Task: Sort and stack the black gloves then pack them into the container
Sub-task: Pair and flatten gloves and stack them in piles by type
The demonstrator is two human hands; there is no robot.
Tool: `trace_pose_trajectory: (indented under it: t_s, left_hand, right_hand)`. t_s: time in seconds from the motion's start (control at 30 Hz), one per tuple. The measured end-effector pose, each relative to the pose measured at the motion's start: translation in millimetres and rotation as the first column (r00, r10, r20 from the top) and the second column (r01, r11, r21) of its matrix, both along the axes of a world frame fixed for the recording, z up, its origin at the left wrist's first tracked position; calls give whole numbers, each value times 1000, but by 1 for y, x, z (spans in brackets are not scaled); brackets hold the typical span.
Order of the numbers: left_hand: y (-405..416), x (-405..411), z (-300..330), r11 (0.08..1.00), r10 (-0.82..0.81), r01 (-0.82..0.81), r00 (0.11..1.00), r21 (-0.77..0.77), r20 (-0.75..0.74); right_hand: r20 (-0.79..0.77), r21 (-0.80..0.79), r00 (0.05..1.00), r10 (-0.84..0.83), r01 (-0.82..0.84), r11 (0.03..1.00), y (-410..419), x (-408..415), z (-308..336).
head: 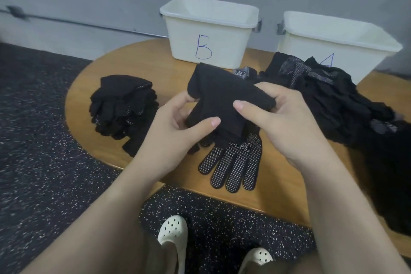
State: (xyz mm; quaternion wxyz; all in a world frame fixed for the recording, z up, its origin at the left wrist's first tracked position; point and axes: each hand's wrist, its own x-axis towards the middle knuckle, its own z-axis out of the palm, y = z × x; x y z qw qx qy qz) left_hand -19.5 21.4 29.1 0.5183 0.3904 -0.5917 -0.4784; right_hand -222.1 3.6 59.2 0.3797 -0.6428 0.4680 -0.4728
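While pinched between thumbs and fingers (249, 108) (both hands) — black glove (222, 95).

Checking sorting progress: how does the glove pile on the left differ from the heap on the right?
The left glove stack is smaller and tidy, gloves aligned, standing apart from the bins. The right glove heap is larger and jumbled, lying against the bin marked A. Both hold black dotted gloves on the wooden table.
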Motion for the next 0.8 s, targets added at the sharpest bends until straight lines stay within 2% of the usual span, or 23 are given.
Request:
trace_pose_trajectory:
  t_s: [0.13,0.3,0.4,0.53,0.8]
  left_hand:
    - [5,24,2,979,162,-162,987,-123,-7]
    - [1,63,0,922,351,-336,935,-191,51]
    - [-3,85,-7,882,444,-421,893,-213,70]
    - [-8,108,-11,816,556,-517,825,-260,106]
    - [-27,132,-17,725,679,-644,728,-244,97]
  right_hand:
    - [53,-17,997,53,-52,998,-6,40,0]
    - [141,-30,987,75,-71,997,-18,99,-4]
    - [122,-5,987,102,-102,995,-33,132,-5]
    - [55,-47,990,130,-128,991,-62,162,2]
    - [28,-39,989,147,-146,989,-105,197,-2]
